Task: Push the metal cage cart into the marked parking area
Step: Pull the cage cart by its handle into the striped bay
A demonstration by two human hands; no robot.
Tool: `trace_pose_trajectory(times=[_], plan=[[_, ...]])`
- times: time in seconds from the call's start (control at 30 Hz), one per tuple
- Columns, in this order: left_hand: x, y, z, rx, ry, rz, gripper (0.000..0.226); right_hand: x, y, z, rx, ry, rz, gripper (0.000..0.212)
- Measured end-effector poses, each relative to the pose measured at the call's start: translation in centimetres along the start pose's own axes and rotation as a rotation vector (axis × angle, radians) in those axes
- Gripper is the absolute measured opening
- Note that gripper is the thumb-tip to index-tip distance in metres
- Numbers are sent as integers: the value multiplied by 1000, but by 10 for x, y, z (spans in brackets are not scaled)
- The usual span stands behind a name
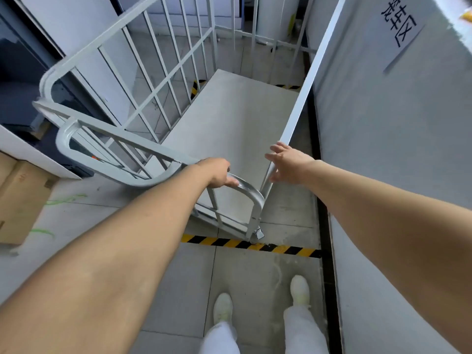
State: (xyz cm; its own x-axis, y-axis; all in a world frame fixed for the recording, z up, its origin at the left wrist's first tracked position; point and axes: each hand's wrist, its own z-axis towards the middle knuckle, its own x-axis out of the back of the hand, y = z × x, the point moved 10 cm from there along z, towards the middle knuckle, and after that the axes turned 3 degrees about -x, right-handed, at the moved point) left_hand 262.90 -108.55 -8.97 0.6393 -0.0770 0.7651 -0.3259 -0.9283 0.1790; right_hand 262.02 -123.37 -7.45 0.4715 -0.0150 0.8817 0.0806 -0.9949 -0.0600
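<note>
Grey tiled floor, striped tape, barred steel cart, left hand clenching rounded rail, right hand splayed loose.

Wall sign — rotated characters, last reads "区".

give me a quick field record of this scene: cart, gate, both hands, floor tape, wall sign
cart: metal cage cart, deck bare, inside the taped bay beside the right wall
gate: near gate swung partly open at an angle
left hand: closed on the gate's top bar
right hand: open, fingers spread at the right side rail; contact unclear
floor tape: yellow-black strip just behind the cart's near corner
wall sign: paper sheet on the right wall
</note>
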Motion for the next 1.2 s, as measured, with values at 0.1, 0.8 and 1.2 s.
trace_pose_trajectory(times=[0.1, 0.8, 1.2], plan=[[-3, -5, 4, 66, -48, -66, 52, 3, 5, 13, 84, -49, -75, 56], [-3, -17, 6, 210, 90, -158, 48, 1, 14, 37, 135, -126, -103, 51], [-5, -20, 4, 172, 135, -153, 45, 1, 3, 30, 131, -120, -155, 49]])
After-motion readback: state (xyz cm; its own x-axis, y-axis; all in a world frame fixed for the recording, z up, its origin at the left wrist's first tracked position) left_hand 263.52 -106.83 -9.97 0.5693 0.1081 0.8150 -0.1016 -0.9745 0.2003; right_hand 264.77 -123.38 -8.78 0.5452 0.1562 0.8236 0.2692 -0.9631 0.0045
